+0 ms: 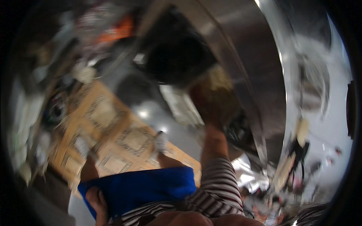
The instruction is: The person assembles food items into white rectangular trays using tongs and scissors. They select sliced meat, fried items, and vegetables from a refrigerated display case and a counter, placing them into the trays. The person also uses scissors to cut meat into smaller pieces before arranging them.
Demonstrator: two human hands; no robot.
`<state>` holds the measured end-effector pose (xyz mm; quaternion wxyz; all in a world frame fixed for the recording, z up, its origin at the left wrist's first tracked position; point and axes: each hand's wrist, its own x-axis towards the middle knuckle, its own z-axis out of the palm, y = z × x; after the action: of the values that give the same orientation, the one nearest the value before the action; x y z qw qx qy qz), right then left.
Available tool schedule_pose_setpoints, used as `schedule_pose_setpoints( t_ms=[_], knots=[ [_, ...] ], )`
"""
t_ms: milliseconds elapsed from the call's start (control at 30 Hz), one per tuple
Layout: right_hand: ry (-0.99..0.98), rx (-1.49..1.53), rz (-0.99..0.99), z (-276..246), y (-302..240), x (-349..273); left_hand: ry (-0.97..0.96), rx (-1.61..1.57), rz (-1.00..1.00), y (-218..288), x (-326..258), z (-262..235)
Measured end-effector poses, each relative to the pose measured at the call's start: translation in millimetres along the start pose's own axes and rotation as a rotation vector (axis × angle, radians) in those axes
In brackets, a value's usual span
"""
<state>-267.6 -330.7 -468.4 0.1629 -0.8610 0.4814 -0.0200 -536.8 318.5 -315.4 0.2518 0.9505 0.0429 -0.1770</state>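
Head view is badly motion-blurred and tilted, so much stays uncertain. At about seven o'clock the left hand (97, 201) grips the lower left edge of a blue cloth (143, 188), fingers curled and clamped on the fabric; the cloth spreads rightward across the lower middle, just above a striped sleeve (220, 184). Behind it, from nine o'clock toward the centre, lies a tan patterned floor (113, 132) with square motifs, a small white shoe-like shape (160, 142) at its right edge, and blurred clutter along the left rim. Just right of centre the right forearm rises from the striped sleeve to the right hand (213, 107), which reaches against a big dark rounded container (177, 56) at twelve o'clock; whether those fingers are apart or closed cannot be told, nor what the container holds. A curved shiny metal band (241, 86) sweeps past it. At three o'clock a pale surface (328, 124) carries small blurred items.
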Motion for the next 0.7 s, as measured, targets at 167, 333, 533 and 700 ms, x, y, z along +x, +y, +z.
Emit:
schedule_pose_setpoints(
  t_ms=[167, 333, 533, 700],
  knots=[
    [-0.102, 0.009, -0.102, -42, 1, -21, 0.068, -0.171, -0.017, 3, 16, -34],
    [0.013, 0.265, 0.105, -98, -25, -96, 0.178, -0.285, -0.211, -24, -7, -59],
    [-0.478, 1.14, 0.569, -173, -109, -304, 0.343, -0.837, -0.237, 10, 5, -219],
    [-0.909, 1.33, 0.165, -274, -316, -454, 0.663, -1.003, -0.274, 3, 46, -405]
  ],
)
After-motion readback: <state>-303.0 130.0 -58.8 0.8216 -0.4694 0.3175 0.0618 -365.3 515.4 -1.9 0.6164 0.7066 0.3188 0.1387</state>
